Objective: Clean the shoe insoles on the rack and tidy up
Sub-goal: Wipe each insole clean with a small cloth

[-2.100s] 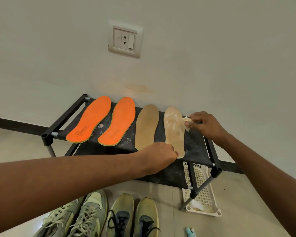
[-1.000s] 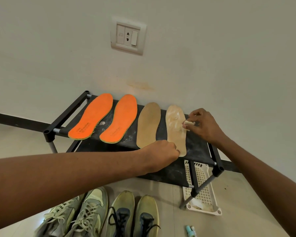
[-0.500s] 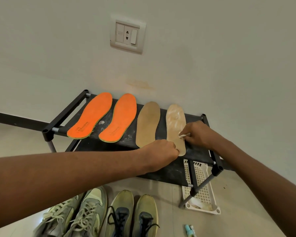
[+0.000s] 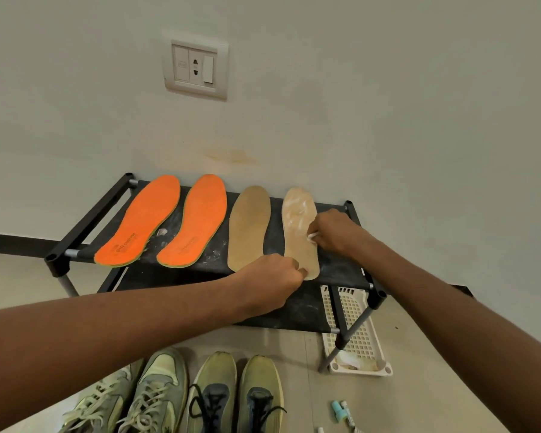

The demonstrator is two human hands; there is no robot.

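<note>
Several insoles lie side by side on the black rack [image 4: 85, 225]: two orange ones [image 4: 139, 221] [image 4: 196, 220] at the left, a tan one [image 4: 250, 226], and a pale, wet-looking one [image 4: 299, 228] at the right. My left hand [image 4: 274, 281] pinches the heel end of the pale insole and pins it to the shelf. My right hand [image 4: 333, 232] presses a small white wipe [image 4: 312, 235] against the middle of that same insole.
Two pairs of greenish sneakers [image 4: 206, 395] stand on the floor in front of the rack. A white plastic basket [image 4: 356, 339] lies under its right end. Small bottles [image 4: 339, 410] sit on the floor at the lower right. A wall socket [image 4: 196, 68] is above.
My right hand has slid the wipe along the pale insole, down toward the heel and now back up to its middle. My left hand has stayed on the heel end.
</note>
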